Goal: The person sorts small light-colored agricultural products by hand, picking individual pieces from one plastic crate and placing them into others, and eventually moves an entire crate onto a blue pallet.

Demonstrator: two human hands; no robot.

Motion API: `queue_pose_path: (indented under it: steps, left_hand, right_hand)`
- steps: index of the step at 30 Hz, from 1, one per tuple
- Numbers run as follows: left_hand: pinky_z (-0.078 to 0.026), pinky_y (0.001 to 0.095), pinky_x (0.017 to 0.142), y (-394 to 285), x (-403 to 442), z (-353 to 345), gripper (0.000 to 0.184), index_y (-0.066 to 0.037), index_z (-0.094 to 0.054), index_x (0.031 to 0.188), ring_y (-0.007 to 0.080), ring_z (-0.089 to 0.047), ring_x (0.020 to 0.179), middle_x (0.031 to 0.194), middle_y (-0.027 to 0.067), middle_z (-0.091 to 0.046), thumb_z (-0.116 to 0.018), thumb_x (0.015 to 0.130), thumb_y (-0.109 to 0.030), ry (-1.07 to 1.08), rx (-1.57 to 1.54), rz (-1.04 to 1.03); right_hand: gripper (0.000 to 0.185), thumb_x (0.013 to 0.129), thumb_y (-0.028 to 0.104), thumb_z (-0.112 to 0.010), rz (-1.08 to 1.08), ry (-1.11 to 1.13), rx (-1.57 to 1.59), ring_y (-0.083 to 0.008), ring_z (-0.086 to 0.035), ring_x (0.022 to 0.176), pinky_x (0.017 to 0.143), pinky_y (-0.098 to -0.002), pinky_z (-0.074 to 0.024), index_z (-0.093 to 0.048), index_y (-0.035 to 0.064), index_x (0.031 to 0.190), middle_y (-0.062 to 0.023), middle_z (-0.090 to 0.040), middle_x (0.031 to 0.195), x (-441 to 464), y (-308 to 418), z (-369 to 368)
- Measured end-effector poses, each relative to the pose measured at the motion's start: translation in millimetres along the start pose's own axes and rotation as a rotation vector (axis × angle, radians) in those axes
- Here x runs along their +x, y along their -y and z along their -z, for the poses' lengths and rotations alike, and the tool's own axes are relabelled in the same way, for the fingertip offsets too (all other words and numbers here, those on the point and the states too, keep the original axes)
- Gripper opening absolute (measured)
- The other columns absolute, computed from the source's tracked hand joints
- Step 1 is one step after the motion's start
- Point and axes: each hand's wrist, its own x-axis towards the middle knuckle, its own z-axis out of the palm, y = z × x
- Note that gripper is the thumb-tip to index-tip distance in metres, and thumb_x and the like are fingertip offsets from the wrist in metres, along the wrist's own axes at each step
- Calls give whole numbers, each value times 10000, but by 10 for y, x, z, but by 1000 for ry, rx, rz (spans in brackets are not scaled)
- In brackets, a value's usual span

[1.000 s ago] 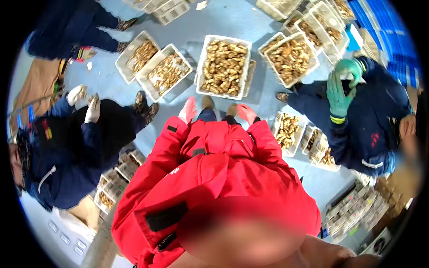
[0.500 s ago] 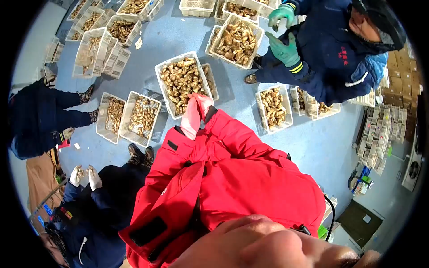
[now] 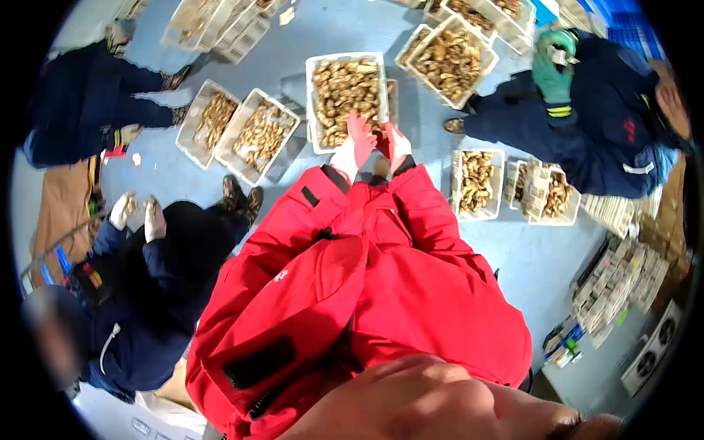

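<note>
A white plastic crate (image 3: 311,103) full of brown-and-cream mushrooms (image 3: 345,88) stands directly in front of me. Over its near edge, my left hand (image 3: 355,143) reaches with the fingers stretched toward the mushrooms. Beside it, at the near right corner, my right hand (image 3: 397,145) has its fingers bent around a dark brown piece (image 3: 380,139), which looks like a mushroom. That piece lies between the two hands and is partly hidden by the fingers. Both hands look light and pinkish, with dark cuffs at the wrists.
Two mushroom crates (image 3: 258,136) stand to the left, more (image 3: 478,183) to the right and at the back right (image 3: 452,62). Co-workers in dark blue stand on both sides: one with green gloves (image 3: 555,73), another with white gloves (image 3: 153,220). Stacked crates (image 3: 616,282) line the right.
The view has turned, so the crate sits further right and higher. My hands, together before, are now slightly apart. The green-gloved person's hands have come together around something pale.
</note>
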Motion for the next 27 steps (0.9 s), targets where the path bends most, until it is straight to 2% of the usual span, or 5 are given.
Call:
queue_pose_path:
  steps: [3,6,21,26,27]
  left_hand:
    - [-317,390,916,-273,-134,163,859,-97,-169,1332,310,-361,1123,1359,116,-211,-392,728,-666,-279,-178,-19]
    - [-401,348,850,-357,-321,473,633,-68,-263,1276,225,-457,1014,1203,73,-387,-427,829,-485,-276,-192,-266]
    - [-312,483,942,-344,-214,1519,534,-231,-338,1255,243,-308,1195,1296,20,-312,-587,784,-197,-685,-543,-152]
    - [-409,313,824,-548,94,1545,472,-73,-387,1221,206,-458,1077,1179,59,-476,-561,812,-234,-525,-249,-170]
    - [-416,291,799,-495,231,1702,392,-70,-466,1160,177,-492,1034,1094,56,-532,-529,831,-275,-489,-121,-196]
  right_hand:
    - [275,821,234,-547,-9,-266,-409,-129,-551,725,630,-256,-439,-546,49,1024,-44,-587,870,-290,-47,-619]
    - [294,795,210,-541,188,35,-920,-102,-520,790,706,-210,-405,-555,17,1016,-45,-589,884,-662,-157,-1375]
    - [139,739,4,-565,-392,378,-799,-103,-544,734,672,-206,-424,-610,-3,870,-45,-616,816,-248,-879,-1656]
    - [262,754,38,-560,-693,389,-374,-115,-552,717,629,-227,-439,-570,6,1014,-51,-607,847,117,-784,-1463]
    - [294,768,31,-547,-944,432,-707,-127,-566,739,668,-243,-450,-539,13,1062,-67,-606,887,361,-536,-1633]
